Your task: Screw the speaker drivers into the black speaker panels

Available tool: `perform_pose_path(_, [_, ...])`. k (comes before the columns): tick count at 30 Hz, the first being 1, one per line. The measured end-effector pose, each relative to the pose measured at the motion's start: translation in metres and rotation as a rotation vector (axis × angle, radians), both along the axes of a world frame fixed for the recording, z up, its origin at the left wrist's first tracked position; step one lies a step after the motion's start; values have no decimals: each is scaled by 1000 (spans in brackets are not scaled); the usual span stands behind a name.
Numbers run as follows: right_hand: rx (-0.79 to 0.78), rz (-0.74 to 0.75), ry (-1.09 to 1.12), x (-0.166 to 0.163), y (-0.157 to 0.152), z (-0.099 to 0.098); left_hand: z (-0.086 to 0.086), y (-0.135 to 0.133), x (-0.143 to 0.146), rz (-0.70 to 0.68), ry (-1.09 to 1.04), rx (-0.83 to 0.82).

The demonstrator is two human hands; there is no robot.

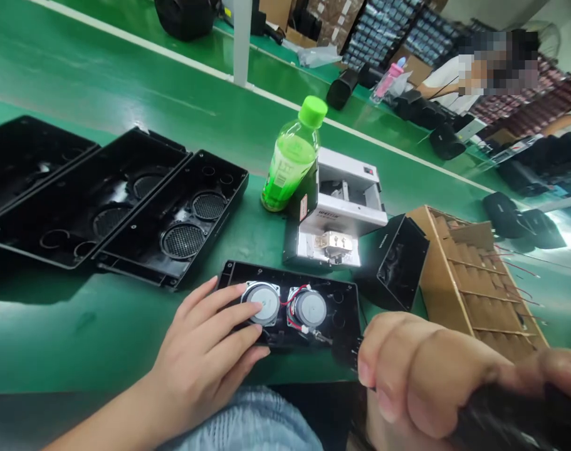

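My left hand (205, 354) lies flat with fingers spread on the left end of a black speaker panel (332, 300) at the near edge of the green table. Its fingertips touch the left of two round silver speaker drivers (262, 302); the second driver (309, 308) sits beside it, with red and white wires between them. My right hand (421, 376) is close to the camera at lower right, fingers wrapped round a dark tool (506, 416) whose black tip reaches the panel's right end.
Three empty black speaker shells (172, 219) lie in a row at left. A green bottle (292, 160) and a small white machine (336, 213) stand behind the panel. A black box (395, 260) and a cardboard divider tray (477, 282) are at right. Another person sits far right.
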State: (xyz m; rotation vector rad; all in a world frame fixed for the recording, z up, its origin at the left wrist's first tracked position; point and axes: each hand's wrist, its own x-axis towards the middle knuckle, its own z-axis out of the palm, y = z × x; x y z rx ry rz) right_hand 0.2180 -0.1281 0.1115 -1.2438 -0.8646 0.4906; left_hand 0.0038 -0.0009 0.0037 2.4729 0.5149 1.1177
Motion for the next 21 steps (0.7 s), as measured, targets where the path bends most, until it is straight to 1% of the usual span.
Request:
perform_pose_path(4, [-81, 34, -2, 10, 10, 4, 0, 0, -1, 1, 8, 3])
perform_pose_path(8, [-128, 56, -16, 12, 16, 4, 1, 0, 0, 3, 6, -4])
perform_pose_path(12, [-167, 92, -20, 15, 0, -4, 1, -1, 0, 2, 4, -5])
perform_pose_path(16, [-279, 151, -62, 24, -20, -13, 0, -1, 0, 4, 16, -14])
perform_pose_path(18, [-294, 127, -129, 24, -22, -15, -1, -1, 0, 6, 5, -5])
perform_pose_path(21, [-242, 77, -224, 17, -15, -14, -2, -1, 0, 11, -3, -5])
